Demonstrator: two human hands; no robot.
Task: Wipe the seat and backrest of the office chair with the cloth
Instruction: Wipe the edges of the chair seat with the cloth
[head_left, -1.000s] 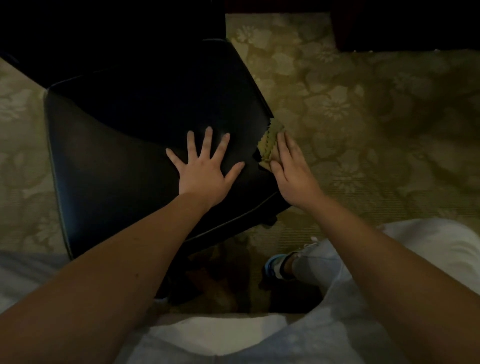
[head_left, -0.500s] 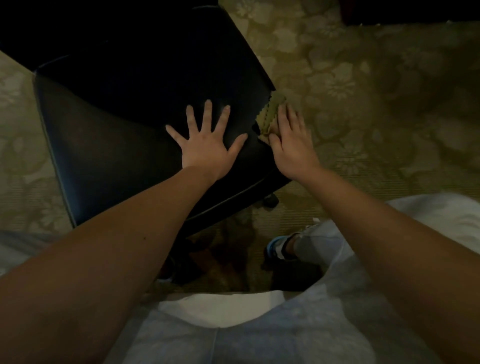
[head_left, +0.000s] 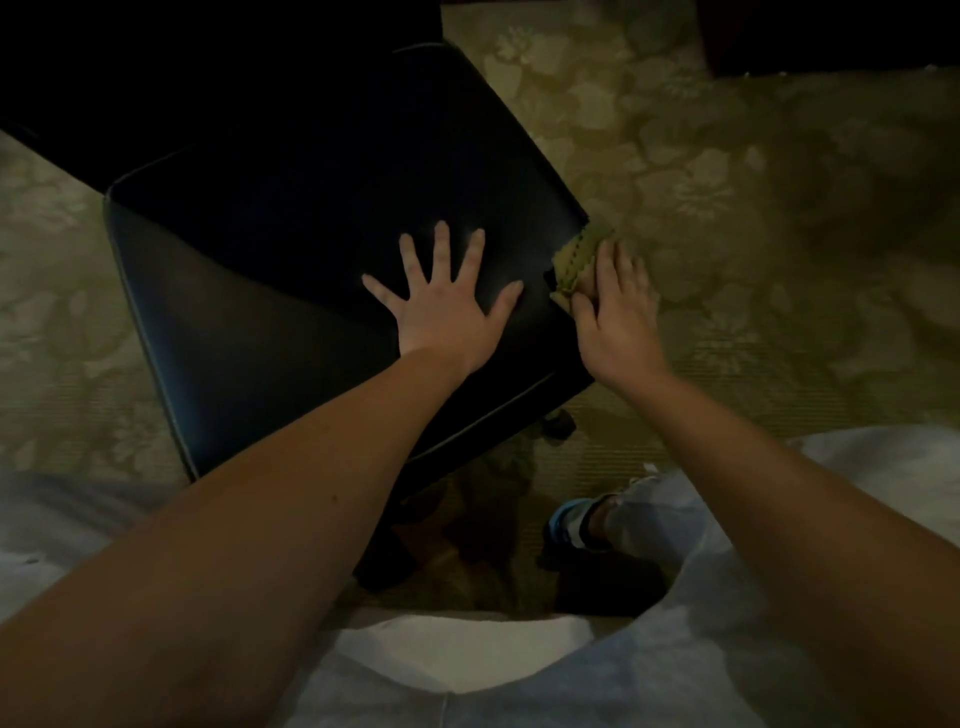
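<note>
At the seat's right edge, the right hand (head_left: 615, 317) lies palm down on the cloth (head_left: 570, 258), fingers straight and close together, pointing far and slightly left, the thumb alongside. It presses the cloth flat and does not clench round it. The forearm runs back toward the near right corner.

Just left of it, the left hand (head_left: 447, 306) rests flat on the black seat (head_left: 249, 322), released, fingers spread wide and pointing far, thumb out to the right, near the cloth but not touching it. Its arm reaches in from the near left.

Only a strip of the olive cloth shows beyond the right hand's fingers; its zigzag-cut edge faces left, toward the seat's middle. That strip runs slantwise, from near left to far right, over the seat's edge. How much lies under the palm cannot be told.

The chair sits turned at an angle on a flower-patterned carpet (head_left: 753, 197). A caster (head_left: 558, 427) shows under the seat's near edge, and a shoe (head_left: 569, 519) stands nearer.
</note>
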